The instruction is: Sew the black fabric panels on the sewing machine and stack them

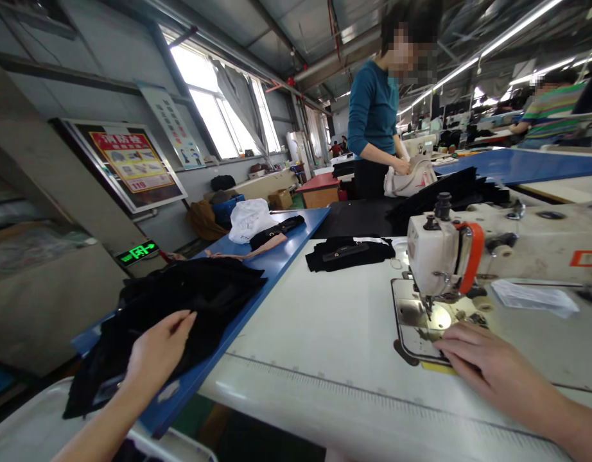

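My left hand [158,350] is over a pile of black fabric pieces [194,289] on a blue board at the left. Its thumb and fingers are pinched together at the cloth. At the right, my right hand [483,356] rests on the bed of a white sewing machine [433,253], beside the lit metal needle plate [414,314]. Its fingers are bent close together, and anything between them is hidden. No cloth shows under the needle.
A black fabric stack with a dark strip [351,251] lies on the white table [296,308], which has a printed ruler along its front. The blue board [286,237] also bears a white plastic bag [250,220]. Across the table, a person in teal [375,109] handles a light bag [411,178].
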A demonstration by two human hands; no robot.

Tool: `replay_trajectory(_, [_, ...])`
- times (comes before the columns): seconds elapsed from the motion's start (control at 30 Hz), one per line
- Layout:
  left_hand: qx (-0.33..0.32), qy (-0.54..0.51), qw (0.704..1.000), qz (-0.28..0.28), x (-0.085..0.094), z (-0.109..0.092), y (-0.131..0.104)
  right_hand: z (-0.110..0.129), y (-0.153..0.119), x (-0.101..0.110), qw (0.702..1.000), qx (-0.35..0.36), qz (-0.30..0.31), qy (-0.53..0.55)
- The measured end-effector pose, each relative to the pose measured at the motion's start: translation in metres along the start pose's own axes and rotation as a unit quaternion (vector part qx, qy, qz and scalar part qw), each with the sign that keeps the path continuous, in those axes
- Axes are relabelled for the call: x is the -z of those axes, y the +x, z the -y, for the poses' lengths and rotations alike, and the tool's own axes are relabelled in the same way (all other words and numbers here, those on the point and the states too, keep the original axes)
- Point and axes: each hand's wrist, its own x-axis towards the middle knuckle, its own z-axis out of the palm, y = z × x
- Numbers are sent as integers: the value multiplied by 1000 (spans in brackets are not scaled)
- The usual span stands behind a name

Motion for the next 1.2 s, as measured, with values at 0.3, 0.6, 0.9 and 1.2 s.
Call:
replay_trajectory(0.3, [59,11,989,-135,45,-31,22,-2,-1,-2,1000,9,2,1])
replay_trajectory(0.6, [27,-63,978,-197,61,-86,8,31,20,0,994,-36,-24,102])
replay_trajectory(0.9, [-193,-285,935,81,-23,-183,-57,137,121,-48,754,-204,74,620])
replay_trajectory(1.2, [-483,-153,861,42,-46,-156,-94,125,95,-65,484,-491,-107,717])
